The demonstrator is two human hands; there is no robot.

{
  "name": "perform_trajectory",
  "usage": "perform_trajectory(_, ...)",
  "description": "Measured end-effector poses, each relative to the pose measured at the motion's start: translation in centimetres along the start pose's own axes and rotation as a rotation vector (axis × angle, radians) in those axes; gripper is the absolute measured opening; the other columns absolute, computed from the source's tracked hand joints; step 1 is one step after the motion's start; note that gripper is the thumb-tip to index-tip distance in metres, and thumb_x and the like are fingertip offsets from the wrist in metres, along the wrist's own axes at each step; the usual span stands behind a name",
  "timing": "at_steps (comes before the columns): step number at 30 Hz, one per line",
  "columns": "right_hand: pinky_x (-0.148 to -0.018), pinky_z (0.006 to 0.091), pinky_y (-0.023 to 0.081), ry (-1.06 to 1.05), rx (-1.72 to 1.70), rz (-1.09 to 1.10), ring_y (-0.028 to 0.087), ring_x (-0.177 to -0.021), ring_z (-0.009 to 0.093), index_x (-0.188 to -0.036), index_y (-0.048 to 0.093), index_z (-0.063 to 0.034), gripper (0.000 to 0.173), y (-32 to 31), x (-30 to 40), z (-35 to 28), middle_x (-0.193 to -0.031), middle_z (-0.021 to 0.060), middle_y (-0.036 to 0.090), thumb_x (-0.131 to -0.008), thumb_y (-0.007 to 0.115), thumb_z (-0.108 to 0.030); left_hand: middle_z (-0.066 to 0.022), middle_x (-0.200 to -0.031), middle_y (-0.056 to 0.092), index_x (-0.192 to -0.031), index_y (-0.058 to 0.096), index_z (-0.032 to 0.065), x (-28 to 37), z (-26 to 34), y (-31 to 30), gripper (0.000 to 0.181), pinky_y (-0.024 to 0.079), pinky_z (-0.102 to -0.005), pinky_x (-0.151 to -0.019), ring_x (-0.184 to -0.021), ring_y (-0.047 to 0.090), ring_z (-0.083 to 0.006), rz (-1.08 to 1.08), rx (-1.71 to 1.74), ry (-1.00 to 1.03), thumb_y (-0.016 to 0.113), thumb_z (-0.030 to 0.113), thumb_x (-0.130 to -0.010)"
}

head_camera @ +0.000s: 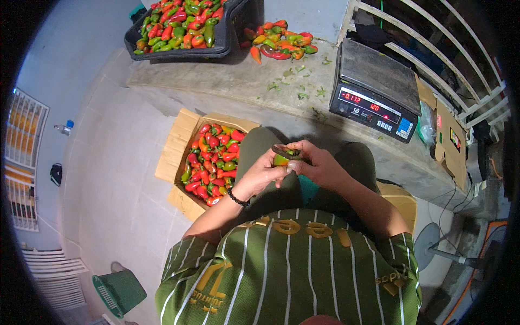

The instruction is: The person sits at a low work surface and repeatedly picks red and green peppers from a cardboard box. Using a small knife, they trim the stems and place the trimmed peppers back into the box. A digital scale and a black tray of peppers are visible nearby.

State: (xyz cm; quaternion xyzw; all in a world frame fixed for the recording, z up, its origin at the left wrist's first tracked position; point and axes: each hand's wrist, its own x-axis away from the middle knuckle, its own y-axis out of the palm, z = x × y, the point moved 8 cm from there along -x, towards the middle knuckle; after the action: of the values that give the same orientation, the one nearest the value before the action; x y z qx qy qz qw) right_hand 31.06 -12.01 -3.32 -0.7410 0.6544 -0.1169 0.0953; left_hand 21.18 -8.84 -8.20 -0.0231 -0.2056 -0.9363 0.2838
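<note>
Over my lap, my left hand (pixel 262 172) grips a green and orange pepper (pixel 281 160) from the left side, a beaded bracelet on its wrist. My right hand (pixel 319 166) meets it from the right, with fingers and thumb closed at the pepper's stem end. A dark, narrow object (pixel 281 152) lies along the top of the pepper between the hands; its kind and which hand holds it are unclear. Beside my left knee an open cardboard box (pixel 170 152) holds many red and green peppers (pixel 214 142).
On the concrete ledge (pixel 183 79) stand a black plastic crate (pixel 227 48) full of peppers, a loose pepper pile (pixel 280 40), green stem scraps (pixel 301 96) and a digital scale (pixel 375 89). Flattened cardboard (pixel 451 138) leans at right. A green plastic stool (pixel 122 292) is on the floor at lower left.
</note>
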Motion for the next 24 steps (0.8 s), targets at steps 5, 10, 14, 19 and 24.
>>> perform_trajectory(5, -0.066, 0.0287, 0.045, 0.088, 0.057, 0.006, 0.057, -0.072, 0.016, -0.11, 0.049, -0.0023, 0.043, 0.0, 0.3, 0.7, -0.079, 0.0107, 0.059, -0.081, 0.06, -0.032, 0.0078, -0.062, 0.042, -0.095, 0.051, 0.008, 0.5, -0.5, -0.6, 0.019, 0.024, -0.0184, -0.037, -0.045, 0.032, -0.0007, 0.09, -0.14, -0.11, 0.061, 0.019, -0.082)
perform_trajectory(10, -0.065, 0.0301, 0.045, -0.025, 0.067, 0.025, 0.059, -0.073, 0.016, -0.102, 0.055, -0.0018, 0.036, 0.1, 0.7, -0.2, -0.08, 0.0125, 0.061, -0.081, 0.06, -0.031, 0.0069, -0.061, 0.041, -0.093, 0.051, 0.008, 1.5, -1.3, 0.3, 0.019, 0.021, -0.0173, -0.037, -0.043, 0.03, -0.0007, -0.023, 0.13, -0.157, 0.062, 0.018, -0.082)
perform_trajectory(14, -0.07, 0.03, 0.046, 0.195, -0.15, 0.033, 0.058, -0.078, 0.015, -0.105, 0.056, -0.003, 0.034, -1.1, 0.9, 2.7, -0.087, 0.0105, 0.063, -0.083, 0.058, -0.029, 0.0014, -0.066, 0.044, -0.099, 0.048, 0.0035, 2.7, 0.3, 0.1, 0.03, 0.023, -0.018, -0.038, -0.044, 0.032, -0.0033, -0.052, 0.32, -0.038, 0.066, 0.011, -0.076)
perform_trajectory(19, -0.071, 0.0285, 0.045, 0.454, -0.184, 0.173, 0.056, -0.079, 0.015, -0.115, 0.052, -0.0053, 0.039, -3.0, 2.3, 7.9, -0.089, 0.0066, 0.061, -0.086, 0.056, -0.031, 0.0003, -0.072, 0.045, -0.109, 0.045, 0.0037, 3.4, 3.4, -1.8, 0.038, 0.027, -0.0174, -0.043, -0.05, 0.035, -0.0039, -0.037, 0.264, -0.051, 0.064, 0.008, -0.077)
perform_trajectory(24, -0.044, 0.0188, 0.032, 0.271, -0.177, 0.161, 0.04, -0.051, 0.005, -0.109, 0.048, -0.0079, 0.031, -1.7, 0.6, 5.4, -0.071, -0.0015, 0.052, -0.088, 0.052, -0.03, -0.0052, -0.085, 0.053, -0.12, 0.037, 0.0038, 2.0, 1.7, -2.5, 0.05, 0.044, -0.0265, -0.061, -0.068, 0.053, -0.0153, 0.16, -0.285, 0.215, 0.062, 0.005, -0.077)
